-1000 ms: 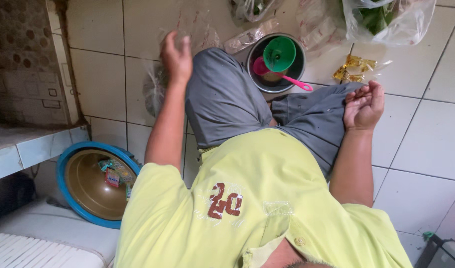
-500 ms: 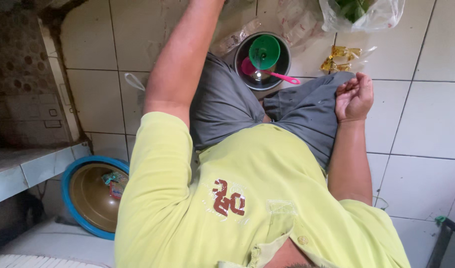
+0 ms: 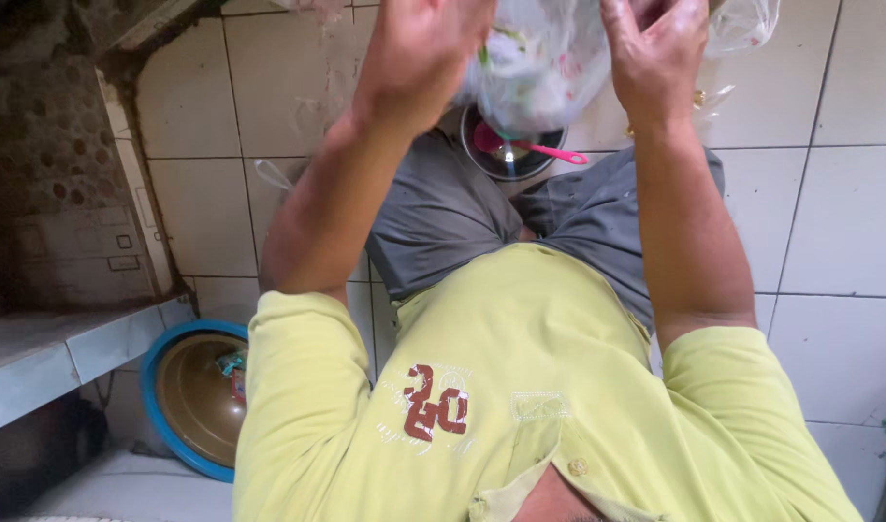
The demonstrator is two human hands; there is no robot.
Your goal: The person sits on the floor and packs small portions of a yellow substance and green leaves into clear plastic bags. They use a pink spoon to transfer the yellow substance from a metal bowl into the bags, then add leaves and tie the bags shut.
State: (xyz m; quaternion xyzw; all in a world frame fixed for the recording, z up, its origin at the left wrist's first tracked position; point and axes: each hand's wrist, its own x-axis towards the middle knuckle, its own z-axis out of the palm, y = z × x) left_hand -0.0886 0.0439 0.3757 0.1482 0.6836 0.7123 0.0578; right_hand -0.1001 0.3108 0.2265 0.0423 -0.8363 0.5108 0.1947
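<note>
Both of my hands are raised in front of me on a clear plastic bag with pale and green contents. My left hand grips the bag's left side and my right hand grips its right side. The bag hangs above a dark metal bowl on the tiled floor between my knees. A pink spoon-like utensil lies in the bowl. The bag hides most of the bowl.
I sit on a white tiled floor in a yellow-green shirt and grey shorts. A blue-rimmed basin with a brown inside lies at lower left beside a pale stone ledge. Another clear bag lies at top right.
My left arm reached forward and came back with the plastic bag. My right hand rose from my knee onto the bag. The bag now covers the green cup in the bowl.
</note>
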